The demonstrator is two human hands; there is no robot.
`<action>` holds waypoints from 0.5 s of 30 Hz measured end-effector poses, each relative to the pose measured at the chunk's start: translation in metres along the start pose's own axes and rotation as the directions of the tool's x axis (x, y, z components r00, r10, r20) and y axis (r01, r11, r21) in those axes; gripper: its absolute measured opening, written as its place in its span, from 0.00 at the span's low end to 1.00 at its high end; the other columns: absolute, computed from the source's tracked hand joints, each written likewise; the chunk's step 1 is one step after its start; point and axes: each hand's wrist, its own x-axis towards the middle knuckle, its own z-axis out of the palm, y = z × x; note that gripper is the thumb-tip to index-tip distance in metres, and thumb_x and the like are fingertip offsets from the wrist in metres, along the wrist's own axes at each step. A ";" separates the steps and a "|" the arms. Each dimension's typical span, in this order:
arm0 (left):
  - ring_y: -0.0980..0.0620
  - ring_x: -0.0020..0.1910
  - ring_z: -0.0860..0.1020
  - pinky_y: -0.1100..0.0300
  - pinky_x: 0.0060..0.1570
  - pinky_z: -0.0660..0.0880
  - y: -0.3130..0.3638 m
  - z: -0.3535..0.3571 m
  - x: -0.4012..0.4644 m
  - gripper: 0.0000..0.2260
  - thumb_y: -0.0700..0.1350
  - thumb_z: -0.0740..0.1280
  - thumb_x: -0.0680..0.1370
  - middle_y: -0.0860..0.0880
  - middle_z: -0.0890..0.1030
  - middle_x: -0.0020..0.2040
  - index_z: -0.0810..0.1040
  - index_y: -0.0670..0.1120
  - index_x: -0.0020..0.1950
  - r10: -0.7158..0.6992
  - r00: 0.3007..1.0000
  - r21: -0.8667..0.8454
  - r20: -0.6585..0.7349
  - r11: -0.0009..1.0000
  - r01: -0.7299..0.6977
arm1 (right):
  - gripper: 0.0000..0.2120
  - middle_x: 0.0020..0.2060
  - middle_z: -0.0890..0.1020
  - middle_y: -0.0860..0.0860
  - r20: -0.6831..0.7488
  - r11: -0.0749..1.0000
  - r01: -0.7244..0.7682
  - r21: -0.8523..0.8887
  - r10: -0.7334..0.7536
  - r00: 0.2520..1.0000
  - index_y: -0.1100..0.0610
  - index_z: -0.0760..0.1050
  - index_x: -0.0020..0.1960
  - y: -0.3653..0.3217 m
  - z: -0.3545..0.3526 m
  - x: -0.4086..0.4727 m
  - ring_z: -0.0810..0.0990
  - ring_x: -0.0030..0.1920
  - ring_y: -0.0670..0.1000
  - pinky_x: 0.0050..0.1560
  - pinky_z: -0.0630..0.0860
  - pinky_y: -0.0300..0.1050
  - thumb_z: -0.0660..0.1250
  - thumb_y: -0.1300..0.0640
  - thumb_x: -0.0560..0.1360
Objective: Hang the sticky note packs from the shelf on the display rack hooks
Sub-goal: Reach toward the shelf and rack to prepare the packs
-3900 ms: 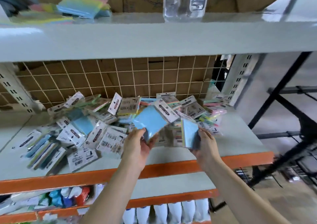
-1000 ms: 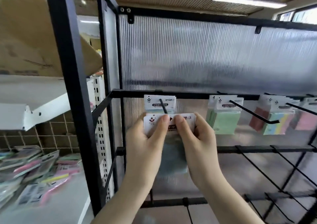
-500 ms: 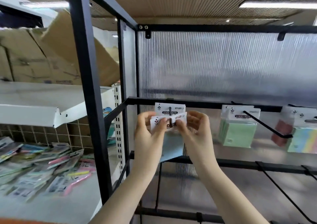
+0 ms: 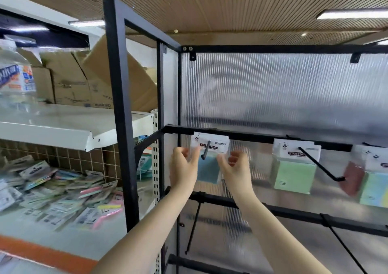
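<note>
A blue sticky note pack (image 4: 207,167) with a white header card hangs on the leftmost hook (image 4: 205,152) of the black display rack (image 4: 252,136). My left hand (image 4: 183,167) is just left of the pack and my right hand (image 4: 235,168) just right of it. Both hands have loosely curled fingers and hold nothing. A green pack (image 4: 292,174) hangs on the second hook (image 4: 319,163), and red and multicoloured packs (image 4: 371,181) hang further right. Many loose packs (image 4: 54,192) lie in a pile on the white shelf at lower left.
The rack's black corner post (image 4: 121,110) stands between the shelf and the hooks. Lower rack bars (image 4: 273,207) carry bare hooks. Cardboard boxes (image 4: 84,80) and a clear bottle (image 4: 16,80) sit on the upper white shelf. The shelf's front edge is orange (image 4: 42,255).
Both hands pinched the blue pack's header at the hook half a second ago. Now the pack hangs on the hook and both hands have let go and moved slightly apart.
</note>
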 end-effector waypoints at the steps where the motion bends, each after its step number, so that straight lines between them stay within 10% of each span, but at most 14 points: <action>1: 0.47 0.46 0.78 0.53 0.43 0.75 -0.001 0.002 0.000 0.18 0.57 0.64 0.77 0.46 0.78 0.47 0.72 0.42 0.53 -0.017 1.000 0.021 0.005 1.000 0.016 | 0.17 0.55 0.74 0.55 0.014 1.000 -0.010 -0.009 0.010 1.000 0.57 0.66 0.59 0.002 0.001 0.002 0.75 0.53 0.52 0.50 0.74 0.44 0.67 0.50 0.76; 15: 0.52 0.39 0.75 0.56 0.43 0.73 -0.059 -0.023 -0.062 0.04 0.48 0.60 0.80 0.51 0.76 0.43 0.71 0.49 0.48 -0.293 0.938 0.458 0.187 0.871 0.180 | 0.08 0.42 0.80 0.51 0.327 0.923 -0.186 -0.336 0.299 0.897 0.57 0.74 0.55 0.069 -0.007 -0.029 0.76 0.37 0.48 0.35 0.72 0.40 0.60 0.54 0.80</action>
